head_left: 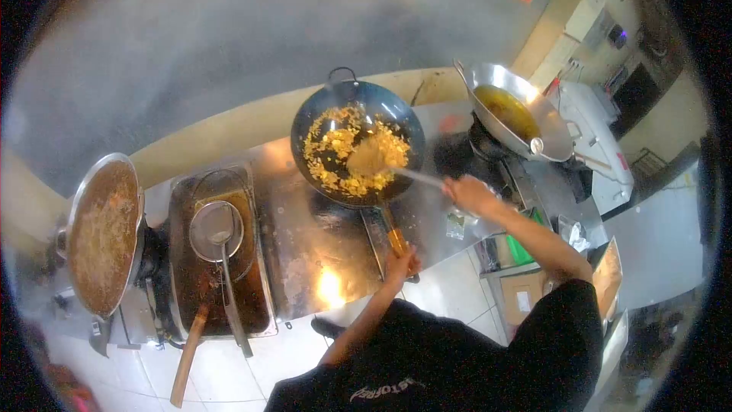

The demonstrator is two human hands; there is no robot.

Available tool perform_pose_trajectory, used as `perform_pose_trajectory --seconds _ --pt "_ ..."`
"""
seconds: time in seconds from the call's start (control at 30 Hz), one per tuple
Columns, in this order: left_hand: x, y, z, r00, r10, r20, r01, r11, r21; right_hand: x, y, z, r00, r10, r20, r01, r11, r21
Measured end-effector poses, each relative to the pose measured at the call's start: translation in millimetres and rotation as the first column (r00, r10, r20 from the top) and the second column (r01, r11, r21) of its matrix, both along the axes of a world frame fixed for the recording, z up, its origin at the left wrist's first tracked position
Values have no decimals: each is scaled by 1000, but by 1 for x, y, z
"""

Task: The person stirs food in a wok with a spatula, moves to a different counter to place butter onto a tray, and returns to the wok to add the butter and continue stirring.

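In the middle of the head view, a dark wok [305,126] holds crumbly yellow pieces [335,140] that look like scrambled egg. My left hand [402,262] is closed around the wok's handle [395,238] on the near side. From the right, my right hand [469,192] grips the metal handle of a wok spatula [415,175]. Its broad head is smeared by motion and lies over the food at the wok's right half.
A big pan of bubbling brown liquid [107,236] stands far left. Beside it, a rectangular oil tray [267,290] carries a round strainer [216,233] and a wooden-handled tool [191,351]. At right, a second wok [488,80] holds yellow oil. Behind runs a grey wall [229,46].
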State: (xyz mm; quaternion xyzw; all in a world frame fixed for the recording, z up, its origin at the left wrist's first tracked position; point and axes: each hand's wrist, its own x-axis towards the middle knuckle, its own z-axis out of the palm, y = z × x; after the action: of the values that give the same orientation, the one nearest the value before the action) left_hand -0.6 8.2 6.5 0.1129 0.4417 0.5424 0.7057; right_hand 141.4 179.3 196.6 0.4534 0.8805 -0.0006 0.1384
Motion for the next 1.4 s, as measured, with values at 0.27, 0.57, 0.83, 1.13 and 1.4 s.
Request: perform_pose_trajectory --seconds 0.27,0.57,0.83,1.13,1.4 --pt "2 2 5 985 91 -145 -83 994 66 -15 108 126 953 213 215 -279 895 348" --pt "-38 -26 51 979 15 -204 -18 1000 -12 -49 237 91 819 541 193 -536 599 595" --pt "-141 -64 112 785 -15 -620 -81 989 -127 -104 275 99 655 715 246 -705 460 540" --pt "-234 -41 146 157 -80 -984 -136 985 -102 -142 286 132 426 850 310 -821 219 527" --pt "-292 -9 118 -151 -74 -986 -60 996 -65 -169 291 144 296 880 372 -839 54 541"
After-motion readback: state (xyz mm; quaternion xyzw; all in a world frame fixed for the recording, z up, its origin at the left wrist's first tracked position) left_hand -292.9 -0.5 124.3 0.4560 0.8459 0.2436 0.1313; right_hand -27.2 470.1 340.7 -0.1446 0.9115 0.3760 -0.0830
